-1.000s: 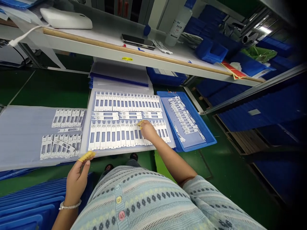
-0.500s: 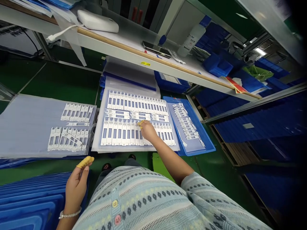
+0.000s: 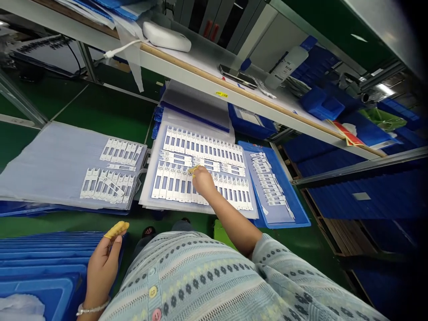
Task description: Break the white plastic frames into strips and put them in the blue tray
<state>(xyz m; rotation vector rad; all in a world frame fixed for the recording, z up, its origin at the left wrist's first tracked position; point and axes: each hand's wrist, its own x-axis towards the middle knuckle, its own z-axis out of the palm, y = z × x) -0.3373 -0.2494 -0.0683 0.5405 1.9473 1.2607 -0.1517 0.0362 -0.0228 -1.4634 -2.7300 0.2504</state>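
Right hand (image 3: 202,183) low over the rows of white plastic strips (image 3: 170,187), fingertips (image 3: 195,170) in yellow finger cots drawn together at the top of the lower row; whether clamped on a strip, impossible to tell from this view. Left hand (image 3: 102,272) raised and empty, fingers loose and touching nothing, above the blue crates (image 3: 50,252). Strips lying on a clear plastic sheet (image 3: 146,203), more in a blue tray (image 3: 302,222) to the right. Light fingertip contact best here, close-packed rows being easy to nudge (neighbours almost touching). Against half a second earlier: hands nearly unchanged, whole scene shifted right, white bag (image 3: 20,307) newly in view at bottom left.
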